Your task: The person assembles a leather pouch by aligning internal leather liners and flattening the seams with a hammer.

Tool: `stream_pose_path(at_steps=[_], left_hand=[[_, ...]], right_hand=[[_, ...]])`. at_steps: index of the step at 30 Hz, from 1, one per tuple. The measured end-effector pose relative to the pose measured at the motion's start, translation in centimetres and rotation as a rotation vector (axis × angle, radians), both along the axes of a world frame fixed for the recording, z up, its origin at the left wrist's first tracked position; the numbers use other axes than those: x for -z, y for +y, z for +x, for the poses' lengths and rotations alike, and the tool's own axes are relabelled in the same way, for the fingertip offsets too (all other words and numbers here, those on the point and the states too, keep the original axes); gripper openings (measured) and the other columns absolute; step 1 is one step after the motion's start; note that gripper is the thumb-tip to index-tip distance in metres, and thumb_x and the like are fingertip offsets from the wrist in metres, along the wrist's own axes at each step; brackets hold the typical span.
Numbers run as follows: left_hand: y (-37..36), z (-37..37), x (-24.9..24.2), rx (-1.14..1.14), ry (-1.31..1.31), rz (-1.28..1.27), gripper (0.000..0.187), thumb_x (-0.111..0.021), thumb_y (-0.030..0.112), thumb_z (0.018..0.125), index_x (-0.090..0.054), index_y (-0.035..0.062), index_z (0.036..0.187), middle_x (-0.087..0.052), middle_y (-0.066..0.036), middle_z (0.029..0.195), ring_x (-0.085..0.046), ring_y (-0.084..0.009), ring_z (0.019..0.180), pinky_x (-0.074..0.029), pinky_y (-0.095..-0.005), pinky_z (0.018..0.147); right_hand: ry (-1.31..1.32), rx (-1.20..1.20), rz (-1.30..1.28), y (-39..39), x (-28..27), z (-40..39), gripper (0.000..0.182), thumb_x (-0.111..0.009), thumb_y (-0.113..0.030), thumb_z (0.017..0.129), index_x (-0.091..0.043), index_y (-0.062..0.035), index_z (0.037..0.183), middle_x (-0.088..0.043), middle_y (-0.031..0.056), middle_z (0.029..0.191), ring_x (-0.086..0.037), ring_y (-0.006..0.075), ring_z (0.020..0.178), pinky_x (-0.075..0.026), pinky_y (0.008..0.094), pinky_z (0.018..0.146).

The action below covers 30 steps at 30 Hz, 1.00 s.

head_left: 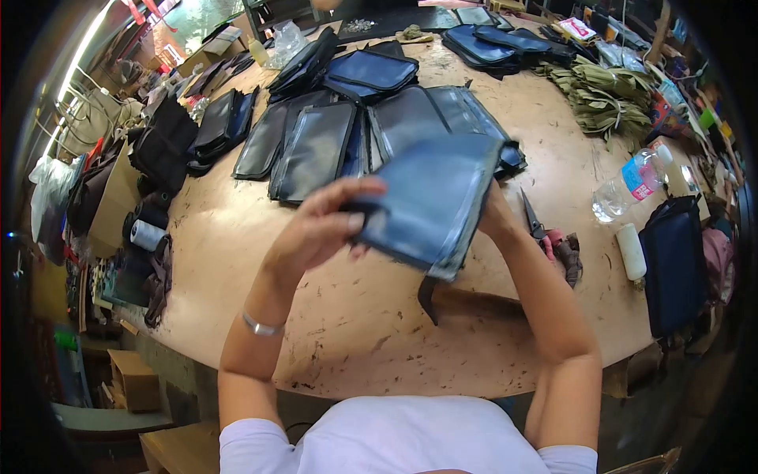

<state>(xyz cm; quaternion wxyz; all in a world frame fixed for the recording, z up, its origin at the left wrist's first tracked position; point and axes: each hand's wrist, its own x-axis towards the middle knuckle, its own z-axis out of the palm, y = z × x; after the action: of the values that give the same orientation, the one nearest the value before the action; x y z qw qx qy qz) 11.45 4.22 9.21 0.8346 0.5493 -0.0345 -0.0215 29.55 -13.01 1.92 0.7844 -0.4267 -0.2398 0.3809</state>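
Observation:
A dark blue flat fabric pouch (430, 201) with a clear, shiny plastic face and dark edging is held tilted above the table, slightly blurred. My left hand (328, 225) grips its left edge, thumb on the near side. At the right edge, my right hand (491, 212) is largely hidden behind the pouch and holds it there; its fingers do not show. Beneath the pouch a dark strap (427, 300) hangs toward the tabletop. Just beyond lie similar pouches, among them a black one (314, 150) and a blue one (371, 73).
Scissors (535, 221) with wrapped handles lie on the worn table (379, 340) to the right. Nearby are a water bottle (632, 183), a white thread cone (630, 251) and a dark panel (675, 268). Folded olive cloth bundles (604, 99) lie far right; thread spools (148, 235) stand left.

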Motion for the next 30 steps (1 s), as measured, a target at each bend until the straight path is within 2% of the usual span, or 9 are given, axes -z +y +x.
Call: stream_pose_path(at_steps=[2, 4, 7, 11, 15, 19, 23, 26, 30], left_hand=[[0.1, -4.1, 1.3, 0.026, 0.192, -0.076, 0.044, -0.051, 0.001, 0.081, -0.041, -0.0008, 0.125, -0.051, -0.012, 0.112, -0.057, -0.0132, 0.063, -0.048, -0.0232, 0.056], [0.6, -6.6, 2.0, 0.063, 0.397, 0.33, 0.039, -0.051, 0.004, 0.083, -0.047, 0.0023, 0.122, -0.048, -0.015, 0.116, -0.06, -0.0212, 0.077, -0.05, -0.031, 0.068], [-1.6, -7.8, 3.2, -0.119, 0.264, 1.487, 0.031, -0.055, 0.017, 0.084, -0.056, 0.0073, 0.114, -0.034, -0.021, 0.132, -0.044, -0.0368, 0.112, -0.037, -0.0398, 0.094], [-4.6, -5.4, 2.9, -0.35, -0.134, 1.378, 0.024, -0.061, 0.017, 0.08, -0.055, 0.002, 0.097, -0.044, -0.019, 0.124, -0.049, -0.034, 0.109, -0.042, -0.0399, 0.09], [-5.3, -3.7, 3.9, -0.395, -0.016, 0.858, 0.04, -0.071, 0.029, 0.074, -0.055, -0.003, 0.092, -0.054, -0.02, 0.112, -0.059, -0.0253, 0.095, -0.052, -0.0321, 0.074], [-6.3, -3.3, 2.8, -0.407, 0.106, 0.865, 0.032, -0.065, 0.02, 0.078, -0.055, -0.0058, 0.095, -0.062, -0.015, 0.09, -0.062, -0.0189, 0.079, -0.052, -0.0293, 0.071], [-5.1, -3.1, 4.7, -0.364, 0.114, 0.744, 0.014, -0.051, 0.006, 0.085, -0.057, -0.0066, 0.087, -0.059, -0.014, 0.098, -0.059, -0.0145, 0.084, -0.052, -0.025, 0.068], [-5.5, -3.0, 4.2, -0.435, 0.236, 0.636, 0.015, -0.056, 0.009, 0.083, -0.056, -0.0057, 0.083, -0.057, -0.017, 0.104, -0.06, -0.0173, 0.084, -0.052, -0.026, 0.067], [-7.0, -3.2, 3.7, -0.412, 0.007, 1.097, 0.018, -0.062, 0.013, 0.077, -0.057, -0.0043, 0.081, -0.054, -0.017, 0.106, -0.06, -0.021, 0.08, -0.052, -0.027, 0.066]], right_hand=[[-0.067, -0.141, -0.413, -1.0, -1.8, -1.9, 0.034, -0.055, -0.02, 0.086, -0.05, -0.0005, 0.113, -0.057, 0.009, 0.103, -0.059, 0.0179, 0.087, -0.052, 0.0317, 0.072], [-0.036, -0.246, -0.54, -2.1, -4.2, -5.5, 0.035, -0.055, -0.014, 0.084, -0.047, 0.0002, 0.115, -0.059, 0.0095, 0.098, -0.06, 0.019, 0.083, -0.053, 0.0344, 0.074], [0.099, -0.327, -0.349, -3.0, -3.0, -7.9, 0.036, -0.052, -0.007, 0.081, -0.046, 0.0023, 0.115, -0.055, 0.0101, 0.102, -0.059, 0.0208, 0.089, -0.053, 0.0351, 0.074], [0.073, -0.259, -0.188, -2.8, -3.1, -9.7, 0.032, -0.05, -0.008, 0.086, -0.046, 0.0013, 0.116, -0.052, 0.0082, 0.106, -0.056, 0.0156, 0.092, -0.052, 0.0299, 0.073], [-0.058, -0.097, -0.172, -2.7, -2.6, -10.6, 0.029, -0.048, -0.011, 0.089, -0.047, 0.0006, 0.115, -0.056, 0.006, 0.099, -0.056, 0.011, 0.085, -0.051, 0.0239, 0.068], [-0.215, -0.03, -0.261, -3.0, -2.3, -11.1, 0.029, -0.052, -0.012, 0.087, -0.049, 0.0023, 0.112, -0.06, 0.0073, 0.09, -0.058, 0.0115, 0.074, -0.05, 0.0234, 0.064], [-0.542, 0.151, -0.435, -2.7, -0.5, -10.5, 0.032, -0.056, -0.008, 0.079, -0.048, 0.0031, 0.109, -0.061, 0.0106, 0.083, -0.059, 0.013, 0.07, -0.048, 0.0249, 0.063], [-0.491, 0.292, -0.334, -2.2, 0.3, -10.5, 0.035, -0.057, -0.003, 0.074, -0.046, 0.0025, 0.106, -0.061, 0.0114, 0.079, -0.058, 0.0145, 0.067, -0.047, 0.0267, 0.061], [-0.573, 0.24, -0.375, -2.0, -0.5, -11.2, 0.035, -0.057, 0.0, 0.072, -0.045, 0.0018, 0.104, -0.06, 0.0113, 0.077, -0.059, 0.0155, 0.067, -0.047, 0.0276, 0.06]])
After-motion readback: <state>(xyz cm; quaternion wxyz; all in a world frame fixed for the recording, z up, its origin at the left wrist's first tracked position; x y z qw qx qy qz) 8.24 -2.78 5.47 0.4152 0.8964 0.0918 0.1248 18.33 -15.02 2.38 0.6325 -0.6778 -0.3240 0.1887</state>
